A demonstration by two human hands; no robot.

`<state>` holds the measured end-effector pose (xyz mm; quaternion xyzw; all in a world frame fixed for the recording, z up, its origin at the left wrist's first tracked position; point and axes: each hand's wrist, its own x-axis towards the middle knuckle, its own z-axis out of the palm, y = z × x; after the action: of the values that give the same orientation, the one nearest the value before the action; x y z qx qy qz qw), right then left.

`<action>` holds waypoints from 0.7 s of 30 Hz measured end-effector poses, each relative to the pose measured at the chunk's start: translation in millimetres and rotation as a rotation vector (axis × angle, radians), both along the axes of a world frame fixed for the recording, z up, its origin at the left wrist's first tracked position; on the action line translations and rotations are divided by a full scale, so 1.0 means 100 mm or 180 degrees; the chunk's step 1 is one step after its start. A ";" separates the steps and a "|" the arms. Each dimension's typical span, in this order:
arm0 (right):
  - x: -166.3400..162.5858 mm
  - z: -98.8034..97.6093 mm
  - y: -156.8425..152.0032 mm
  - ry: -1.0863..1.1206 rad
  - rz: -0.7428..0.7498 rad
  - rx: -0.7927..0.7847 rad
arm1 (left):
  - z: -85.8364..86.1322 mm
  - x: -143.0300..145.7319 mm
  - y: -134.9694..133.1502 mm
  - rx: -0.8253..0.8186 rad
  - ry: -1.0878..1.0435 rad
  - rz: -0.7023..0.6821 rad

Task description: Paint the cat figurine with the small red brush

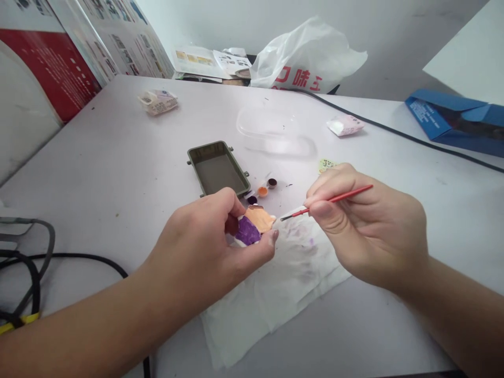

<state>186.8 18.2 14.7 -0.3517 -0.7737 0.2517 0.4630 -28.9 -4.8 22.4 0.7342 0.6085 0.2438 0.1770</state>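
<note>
My left hand [220, 236] is closed around a small painted figure [249, 231], coloured purple and light orange with a brown strip and white edges. Between the thumb and fingers of my right hand [362, 226] is a thin red paintbrush [346, 195]. Its dark tip points left, close beside the figure's right edge; I cannot tell whether they touch. Small paint pots lie just beyond the figure: an orange pot [262, 191], a dark brown pot [272, 182] and a dark purple pot [252, 200]. Under both hands spreads a stained white tissue [271, 299].
A dark olive tray [219, 168] stands behind my left hand. Farther back are a clear plastic lid [275, 131], two crumpled packets, a white plastic bag [307, 52] and a blue box [452, 121]. A black cable [386, 128] crosses the right; more cables [35, 278] coil at left.
</note>
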 end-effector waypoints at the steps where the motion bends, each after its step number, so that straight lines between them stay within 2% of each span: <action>1: -0.01 0.00 -0.01 0.0047 -0.0024 -0.0023 | 0.00 0.00 0.00 0.0000 -0.0007 -0.0019; 14: 0.02 -0.06 0.02 -0.0147 0.0109 -0.0156 | -0.01 0.03 -0.03 0.0115 -0.0033 -0.0084; 21: 0.00 -0.04 0.02 0.0144 0.0120 -0.0159 | -0.01 0.01 -0.01 0.0018 -0.0018 -0.0090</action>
<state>186.6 20.0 10.5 -0.3428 -0.7630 0.2875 0.4666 -27.4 -6.0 21.6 0.7425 0.5969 0.2451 0.1801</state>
